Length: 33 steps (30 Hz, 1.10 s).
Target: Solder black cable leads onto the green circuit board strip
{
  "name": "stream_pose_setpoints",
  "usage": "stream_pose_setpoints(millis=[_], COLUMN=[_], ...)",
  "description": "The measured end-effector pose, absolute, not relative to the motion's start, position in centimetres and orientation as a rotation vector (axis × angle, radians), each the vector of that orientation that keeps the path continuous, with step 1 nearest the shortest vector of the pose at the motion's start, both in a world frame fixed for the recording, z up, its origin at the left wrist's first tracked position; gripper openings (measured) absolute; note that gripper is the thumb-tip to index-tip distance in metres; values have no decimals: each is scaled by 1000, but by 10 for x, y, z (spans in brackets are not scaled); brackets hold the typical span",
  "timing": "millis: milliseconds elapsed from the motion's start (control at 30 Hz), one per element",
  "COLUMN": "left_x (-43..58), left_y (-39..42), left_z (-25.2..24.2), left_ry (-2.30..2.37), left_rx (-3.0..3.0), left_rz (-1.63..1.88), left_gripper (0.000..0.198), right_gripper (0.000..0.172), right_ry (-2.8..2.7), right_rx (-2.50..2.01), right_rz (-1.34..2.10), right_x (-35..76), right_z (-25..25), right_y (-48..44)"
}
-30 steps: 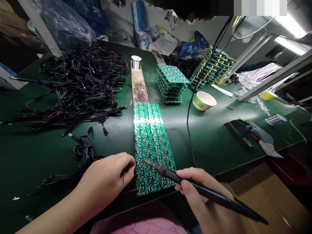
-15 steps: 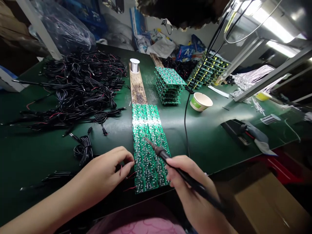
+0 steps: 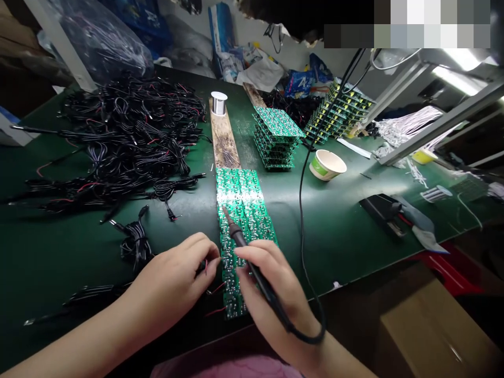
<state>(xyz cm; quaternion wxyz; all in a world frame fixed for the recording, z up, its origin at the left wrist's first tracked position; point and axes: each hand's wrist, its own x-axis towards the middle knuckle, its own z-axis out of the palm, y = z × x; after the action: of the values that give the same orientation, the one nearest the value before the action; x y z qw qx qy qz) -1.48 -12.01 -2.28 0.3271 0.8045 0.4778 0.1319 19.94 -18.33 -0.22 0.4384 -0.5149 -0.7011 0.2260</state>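
Observation:
A green circuit board panel lies near the table's front edge, its far end by a stained wooden strip. My right hand is closed around a soldering iron, whose tip is over the panel's upper left part. At the panel's left edge, my left hand pinches a thin red and black wire. More red wire ends show at the panel's lower left. A solder spool stands on the strip's far end. To the left lies a bundled black cable.
Tangled black cables cover the back left. Stacked boards, a paper cup and a black tool stand or lie to the right. The iron's cord crosses the table. A cardboard box is at lower right.
My right hand and the iron have moved left, and the tip is now farther up the panel's left side. My left hand stays by the panel edge, still pinching. The view has shifted slightly.

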Motion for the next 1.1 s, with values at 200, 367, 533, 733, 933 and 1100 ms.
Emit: stream_pose_setpoints(millis=[200,367,533,733,933,1100], left_x=[-9,-8,-7,-8,-8,-7], left_y=[-122,-121,-122,-122,-123,-122], left_z=[-26,-24,-21,-22,-23,-23], left_ry=[1288,1309,1320,1325,1326,1315], left_rx=[2225,2206,2196,2204,2210,2215], left_rz=[178,160,150,161,169,173], left_gripper=[24,22,22,22,22,22], right_gripper=[19,11,12,10,12,10], right_ry=[-1693,-1632,-1550,-1702,-1765,-1755], right_rx=[-1565,-1683,-1663,-1563,-1547,-1556], right_rz=[449,545,592,577,528,521], right_x=[242,244,232,237,238,236], right_z=[26,37,41,46,49,49], right_y=[-219,-229,-221,-214,-215,-214])
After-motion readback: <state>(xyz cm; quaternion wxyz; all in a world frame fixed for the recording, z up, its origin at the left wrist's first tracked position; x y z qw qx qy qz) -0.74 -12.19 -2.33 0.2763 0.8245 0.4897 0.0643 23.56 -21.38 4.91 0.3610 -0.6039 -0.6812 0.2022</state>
